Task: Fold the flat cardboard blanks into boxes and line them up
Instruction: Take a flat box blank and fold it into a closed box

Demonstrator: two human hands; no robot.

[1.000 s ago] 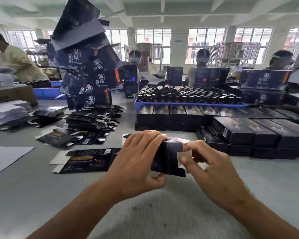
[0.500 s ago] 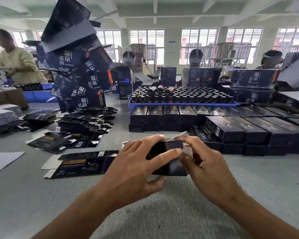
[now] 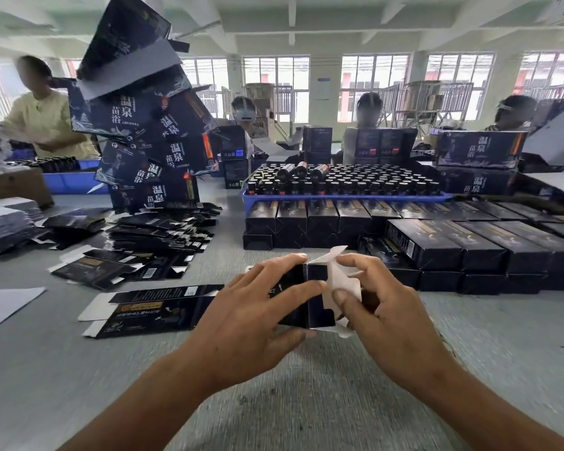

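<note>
My left hand [image 3: 254, 307] wraps the body of a half-formed box [image 3: 310, 297], thumb underneath and fingers curled over the top, so the sleeve keeps its square section while the end is worked. The box is held just above the grey table [image 3: 274, 402], directly in front of me.

My right hand [image 3: 385, 307] is at the box's open end, thumb and fingers pinching and pressing the white end flaps [image 3: 342, 281]. One flap stands up and outward; the end is not yet closed. I judge the step in hand to be tucking these flaps so the end locks.

To my left, a flat blank [image 3: 150, 309] lies on the table within easy reach, evidently next in turn. Beyond it sits a loose heap of further blanks [image 3: 157, 236], kept on the feeding side.

Finished boxes [image 3: 437, 249] lie in rows on the right, touching side by side, so the box in hand has a short path to its place.

A blue tray of bottles [image 3: 342, 187] stands behind those rows. Other workers sit across the table.

Risk noted: an untucked flap may spring open.
</note>
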